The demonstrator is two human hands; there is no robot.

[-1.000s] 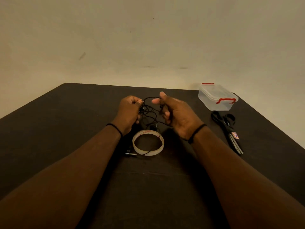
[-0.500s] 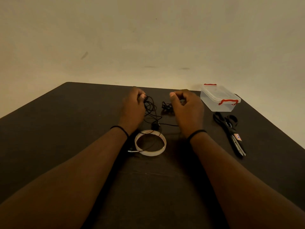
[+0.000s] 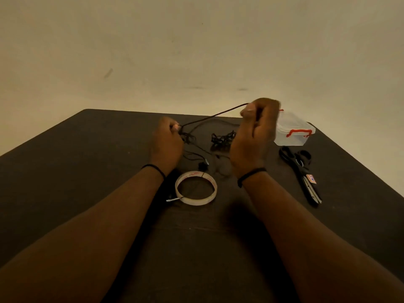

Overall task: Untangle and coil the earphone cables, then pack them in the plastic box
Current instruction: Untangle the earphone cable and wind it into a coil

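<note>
A black earphone cable [image 3: 213, 116] stretches taut between my two hands above the dark table [image 3: 87, 162]. My left hand [image 3: 167, 144] pinches it low, beside a tangle of loops. My right hand [image 3: 254, 136] is raised and pinches the other end near the box. A second black tangle [image 3: 223, 138] lies on the table between my hands. More cable trails down past a small earbud [image 3: 202, 165] and across a tape roll [image 3: 196, 188]. The clear plastic box [image 3: 294, 131] with red clips stands closed at the far right, partly behind my right hand.
Black scissors [image 3: 300, 171] lie to the right of my right wrist, blades pointing toward me. A metal plug end [image 3: 173, 199] sticks out at the tape roll's left side. The table's far edge meets a plain wall.
My right hand has lifted and moved right toward the box, pulling a length of cable straight out from my left hand. The second tangle now lies exposed on the table.
</note>
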